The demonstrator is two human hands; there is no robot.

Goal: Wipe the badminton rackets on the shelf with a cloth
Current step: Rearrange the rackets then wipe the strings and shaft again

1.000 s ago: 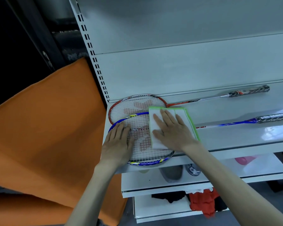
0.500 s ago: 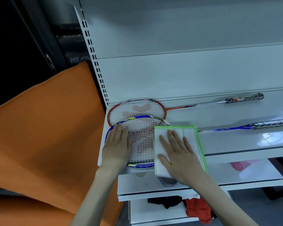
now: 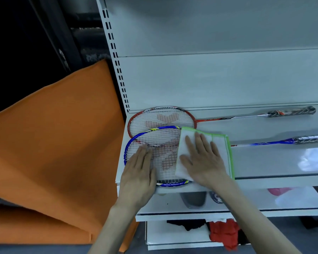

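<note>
Two badminton rackets lie flat on the white shelf (image 3: 264, 165), heads toward its left end and handles pointing right. The blue racket (image 3: 154, 143) is nearer the front edge, and its head overlaps the lower rim of the red racket (image 3: 162, 119), which lies just behind it against the back panel. A white cloth (image 3: 218, 151) with a green border covers the right side of the blue racket's head and the start of its shaft. The right hand (image 3: 203, 160) presses flat on the cloth, fingers (image 3: 200, 142) straight and slightly spread, thumb out to the left. The left hand (image 3: 139, 173) rests flat on the left part of the blue racket's strings, fingers (image 3: 145, 153) straight and held close together, holding the head down at the shelf's front corner.

Below, a lower shelf (image 3: 173, 206) holds a grey shoe (image 3: 193, 198) and something pink (image 3: 277, 190) beside pale plastic wrapping. Lower still, a red cloth (image 3: 222, 233) and a dark garment (image 3: 187, 224) sit on another level. To the left of the shelving stands a large orange board (image 3: 53, 153), leaning against a dark background.
</note>
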